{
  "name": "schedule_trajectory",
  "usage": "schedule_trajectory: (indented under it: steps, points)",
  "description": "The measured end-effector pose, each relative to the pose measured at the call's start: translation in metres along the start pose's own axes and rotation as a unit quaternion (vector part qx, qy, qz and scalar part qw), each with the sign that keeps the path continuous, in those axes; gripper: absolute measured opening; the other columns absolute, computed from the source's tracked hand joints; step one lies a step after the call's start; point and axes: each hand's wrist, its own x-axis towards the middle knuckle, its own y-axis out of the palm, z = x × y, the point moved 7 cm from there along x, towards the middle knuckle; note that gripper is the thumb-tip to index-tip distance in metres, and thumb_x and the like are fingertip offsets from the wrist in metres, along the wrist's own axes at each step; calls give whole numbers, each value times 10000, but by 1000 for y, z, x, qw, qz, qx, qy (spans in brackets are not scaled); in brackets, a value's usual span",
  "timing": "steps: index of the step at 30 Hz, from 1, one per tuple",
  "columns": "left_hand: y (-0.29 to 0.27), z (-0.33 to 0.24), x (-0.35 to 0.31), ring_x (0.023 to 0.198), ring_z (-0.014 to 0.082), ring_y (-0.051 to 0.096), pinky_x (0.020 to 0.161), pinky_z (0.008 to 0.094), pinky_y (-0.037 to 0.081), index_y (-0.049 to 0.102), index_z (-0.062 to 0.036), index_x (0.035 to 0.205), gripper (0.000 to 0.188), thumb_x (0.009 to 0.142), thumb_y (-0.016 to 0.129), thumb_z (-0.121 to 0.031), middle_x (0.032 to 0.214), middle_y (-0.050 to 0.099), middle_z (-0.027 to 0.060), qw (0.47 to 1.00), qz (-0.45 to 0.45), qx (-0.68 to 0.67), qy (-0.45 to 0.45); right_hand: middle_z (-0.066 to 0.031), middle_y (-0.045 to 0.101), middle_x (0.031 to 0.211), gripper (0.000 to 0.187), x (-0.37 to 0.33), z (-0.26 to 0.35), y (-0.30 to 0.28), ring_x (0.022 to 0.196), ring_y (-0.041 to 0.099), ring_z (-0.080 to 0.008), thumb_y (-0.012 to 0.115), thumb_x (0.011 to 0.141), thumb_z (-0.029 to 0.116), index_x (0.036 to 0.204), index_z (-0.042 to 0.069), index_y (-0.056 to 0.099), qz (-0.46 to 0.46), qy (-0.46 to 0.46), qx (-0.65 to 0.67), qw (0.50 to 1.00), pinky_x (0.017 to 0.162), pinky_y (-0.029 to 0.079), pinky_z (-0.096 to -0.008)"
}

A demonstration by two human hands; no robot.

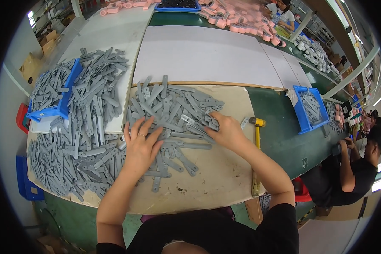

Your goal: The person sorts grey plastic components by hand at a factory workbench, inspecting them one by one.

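Tangling looks like the likeliest trouble: the long, flat, round-ended grey strips (155, 94) lie crossed over one another in a loose heap on the tan sheet-covered tabletop (216, 178), beneath and between both hands, so pulling one could drag its neighbours along. The broad mound of similar grey pieces (63, 165) at the left reaches close to the table's front edge; a sweep of the left forearm could push some off. The yellow-headed hammer with a yellow handle (257, 134) lies just beside the right forearm and might get knocked.

As for the grip, the left hand (140, 142) is palm down with fingers spread, fingertips touching the heap's near-left side, apparently clasping nothing. The right hand (226, 130) is partly closed, thumb and fingers seemingly pinching a cluster of strip ends at the heap's right side; how many, I cannot tell.
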Motion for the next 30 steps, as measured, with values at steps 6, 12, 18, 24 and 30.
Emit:
schedule_trajectory:
  steps: [6, 12, 18, 24, 30]
  points:
    - [-5, 14, 3, 1065, 314, 474, 868, 403, 403, 612, -34, 1048, 304, 747, 647, -62, 1185, 511, 115, 997, -54, -44, -27, -147, 629, 674, 442, -46, 52, 46, 631, 624, -319, 716, 668, 379, 877, 15, 578, 176, -126, -80, 973, 583, 498, -403]
    - [-7, 23, 0, 1031, 306, 505, 857, 394, 417, 613, -19, 1025, 287, 742, 647, -55, 1162, 530, 113, 995, -79, -48, -40, -174, 627, 706, 314, -40, 42, 52, 696, 622, -337, 667, 665, 294, 818, 24, 613, 226, -57, -98, 968, 632, 500, -413]
    - [-13, 21, 0, 1016, 306, 518, 848, 395, 422, 608, -24, 1036, 315, 726, 658, -52, 1147, 543, 114, 993, -96, -46, -43, -176, 635, 728, 323, -16, 11, 10, 697, 627, -334, 680, 677, 270, 878, 26, 615, 123, -1, -82, 989, 623, 497, -411]
    - [-10, 16, 8, 1038, 323, 510, 876, 406, 412, 579, -34, 1097, 401, 707, 668, -47, 1163, 537, 134, 993, -92, -59, -39, -37, 549, 592, 287, -18, -42, -68, 536, 503, -91, 718, 713, 244, 829, 2, 617, -41, 173, 232, 956, 482, 421, -272]
    - [-16, 21, 1, 1087, 350, 481, 925, 404, 374, 546, -8, 1133, 368, 770, 602, -13, 1188, 511, 164, 995, -67, -56, -49, -2, 489, 645, 175, -33, -185, -141, 545, 478, -117, 629, 811, 225, 853, 74, 554, -173, 239, 677, 674, 476, 427, -275]
